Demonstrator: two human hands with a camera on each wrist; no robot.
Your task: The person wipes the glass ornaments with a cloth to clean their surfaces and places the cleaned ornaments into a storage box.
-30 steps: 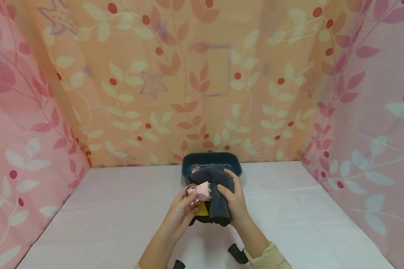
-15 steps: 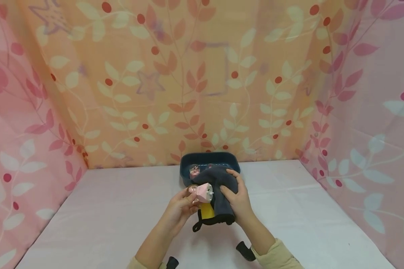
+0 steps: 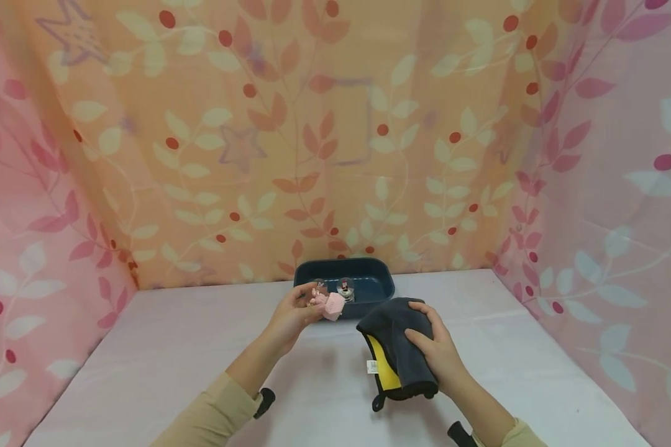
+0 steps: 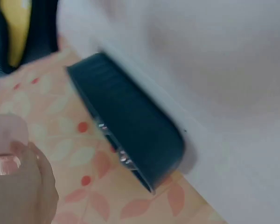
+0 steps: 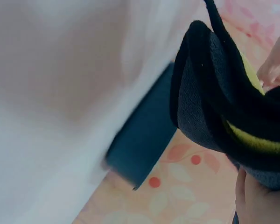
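My left hand (image 3: 292, 316) pinches a small pink ornament (image 3: 333, 306), which has a pink faceted base and a clear part toward the fingers. It is held up in front of the near left side of a dark blue basin (image 3: 369, 308). My right hand (image 3: 438, 354) grips a folded cloth (image 3: 399, 341), dark grey outside and yellow inside, with black edging, a hanging loop and a white tag (image 3: 372, 367). The cloth is raised over the table, right of the ornament. Inside the basin stands a small clear-domed figurine (image 3: 345, 288); another thing beside it is partly hidden behind the left fingers.
A white cloth-covered table (image 3: 201, 347) spreads around the basin, which sits near the back edge. Patterned curtains (image 3: 246, 186) rise behind and on both sides. Black straps hang below each wrist (image 3: 265, 402).
The cloth has come away from the ornament, moving right and nearer with the right hand. My left hand has lifted the ornament toward the basin. The basin's inside shows more now.
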